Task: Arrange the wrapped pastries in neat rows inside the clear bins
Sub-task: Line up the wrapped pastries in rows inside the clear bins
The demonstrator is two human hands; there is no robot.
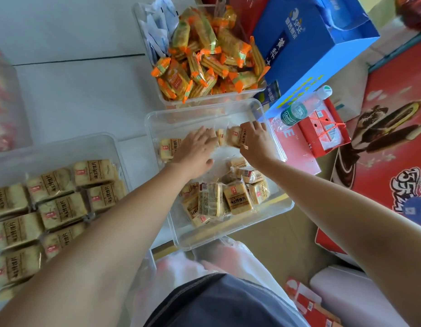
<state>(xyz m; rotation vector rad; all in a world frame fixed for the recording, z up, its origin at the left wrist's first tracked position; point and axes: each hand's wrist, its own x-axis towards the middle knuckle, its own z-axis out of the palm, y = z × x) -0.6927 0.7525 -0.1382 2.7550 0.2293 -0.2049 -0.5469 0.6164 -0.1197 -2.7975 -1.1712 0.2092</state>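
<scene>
Head view: your left hand [197, 151] lies flat, fingers spread, on the row in the clear bin [279, 210]. Just right, your right hand [256, 140] pinches a wrapped pastry [235, 136], upright, at the row's right end. Loose pile [228, 199] nearer you.

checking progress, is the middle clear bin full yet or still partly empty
Partly empty. The middle clear bin has a loose pile of wrapped pastries near the front and a few by the hands; bare floor shows between.
</scene>
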